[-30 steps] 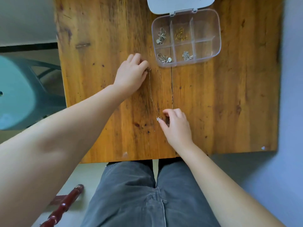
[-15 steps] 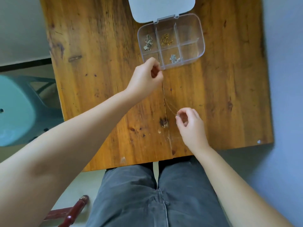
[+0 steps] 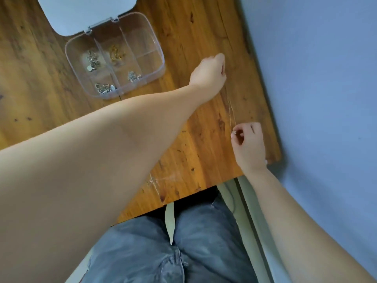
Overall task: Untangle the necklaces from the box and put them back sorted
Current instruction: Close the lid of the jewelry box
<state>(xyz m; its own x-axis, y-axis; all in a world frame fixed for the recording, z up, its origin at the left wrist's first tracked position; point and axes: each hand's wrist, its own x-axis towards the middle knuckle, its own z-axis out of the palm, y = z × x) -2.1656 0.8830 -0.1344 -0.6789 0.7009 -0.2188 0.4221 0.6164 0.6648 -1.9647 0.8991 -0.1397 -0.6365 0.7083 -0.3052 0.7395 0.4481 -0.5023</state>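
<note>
Thin silver chain necklace (image 3: 231,111) held taut, far end pinched by left hand (image 3: 209,73), near end by right hand (image 3: 247,142); clear plastic compartment box (image 3: 114,62) nearer left hand.

Person, seen from above. Both forearms were bare to the frame's edge, with no sleeves, and the left hand (image 3: 209,73) and right hand (image 3: 247,142) were ungloved. The legs wore faded grey-blue denim jeans (image 3: 183,252) with a stitched centre seam.
</note>
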